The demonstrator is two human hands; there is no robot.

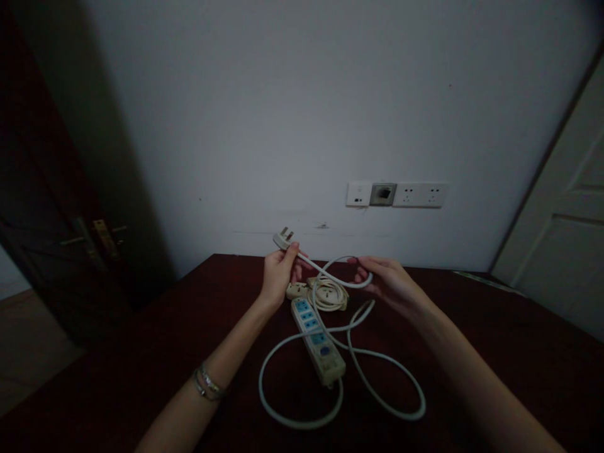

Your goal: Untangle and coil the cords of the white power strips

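My left hand is closed on a white three-pin plug, holding it up with the prongs pointing away, above the dark red table. My right hand is closed around the white cable a short way along from the plug. The cable runs down in loose loops on the table to a cream power strip with blue sockets, which lies flat between my forearms. A second, cream-coloured coiled cord with its plug lies at the strip's far end, under my hands.
A row of wall sockets and a grey network plate sits on the white wall behind the table. A dark wooden door with a brass handle stands at the left. A white panelled door is at the right.
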